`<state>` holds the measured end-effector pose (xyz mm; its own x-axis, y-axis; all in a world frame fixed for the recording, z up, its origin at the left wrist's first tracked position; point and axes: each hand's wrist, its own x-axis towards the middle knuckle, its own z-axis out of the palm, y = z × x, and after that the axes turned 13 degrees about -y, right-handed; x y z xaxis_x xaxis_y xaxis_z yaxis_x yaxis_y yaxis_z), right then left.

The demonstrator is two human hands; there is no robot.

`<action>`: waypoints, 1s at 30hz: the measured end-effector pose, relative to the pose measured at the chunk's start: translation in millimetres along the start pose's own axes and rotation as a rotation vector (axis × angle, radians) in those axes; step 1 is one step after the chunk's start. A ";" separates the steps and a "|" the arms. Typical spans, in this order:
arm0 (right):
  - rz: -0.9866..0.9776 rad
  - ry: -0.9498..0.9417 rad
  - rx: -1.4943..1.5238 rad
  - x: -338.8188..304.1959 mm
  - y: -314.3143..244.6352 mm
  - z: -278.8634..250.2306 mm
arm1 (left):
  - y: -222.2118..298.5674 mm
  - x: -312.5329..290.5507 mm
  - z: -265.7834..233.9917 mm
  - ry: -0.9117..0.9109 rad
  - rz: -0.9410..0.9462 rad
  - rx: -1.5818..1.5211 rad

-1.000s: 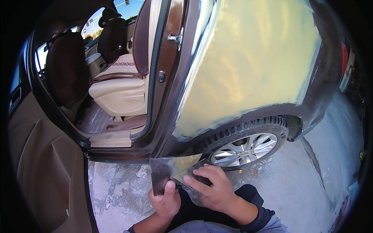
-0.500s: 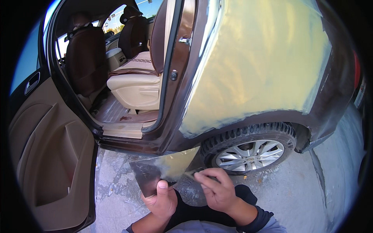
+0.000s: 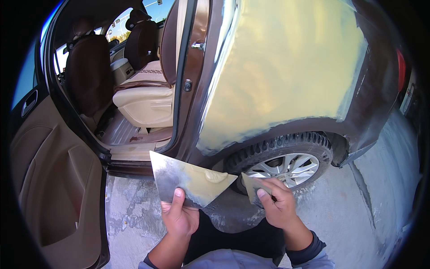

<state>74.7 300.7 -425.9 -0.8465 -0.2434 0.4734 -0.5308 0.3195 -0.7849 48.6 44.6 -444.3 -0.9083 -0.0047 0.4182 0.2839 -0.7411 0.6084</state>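
Lower centre | left hand (image 3: 180,219): fingers pinching 4-sided grey plate (image 3: 186,174) bearing yellow paste (image 3: 216,176) | right hand (image 3: 281,206): fingers pinching small yellow-smeared flat spreader (image 3: 253,187), apart from plate | upper right: yellow-coated brown car panel (image 3: 291,62)

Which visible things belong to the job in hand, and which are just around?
In the job:
- flat plate, in left hand
- beige paste on it
- spreader, in right hand
- probably the yellow-coated panel

Just around:
- open door
- rear seat
- wheel

Grey concrete ground (image 3: 331,215), stained and cracked, in daylight; blue sky (image 3: 157,8) through car windows (image 3: 120,27)
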 end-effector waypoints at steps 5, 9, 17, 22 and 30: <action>-0.062 0.266 -0.275 5.7 -10.7 29.0 | -22.4 -12.8 11.0 -0.147 0.040 0.021; -0.133 0.360 -0.247 10.6 -15.8 35.7 | -36.4 -22.9 7.1 -0.265 0.005 0.077; -0.184 0.548 0.041 7.5 -16.4 31.3 | -40.6 -38.1 3.8 -0.417 -0.038 0.757; -0.232 0.718 0.462 12.7 -19.5 14.5 | -23.3 -25.8 5.0 -0.330 -0.162 0.791; -0.384 0.227 0.682 8.2 -29.1 18.9 | -21.9 5.0 15.3 -0.176 -0.103 -0.100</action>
<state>84.0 272.0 -406.8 -0.6365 -0.0076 0.7712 -0.7070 -0.3938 -0.5874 42.6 71.0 -445.2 -0.8607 0.1855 0.4741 0.1526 -0.7944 0.5880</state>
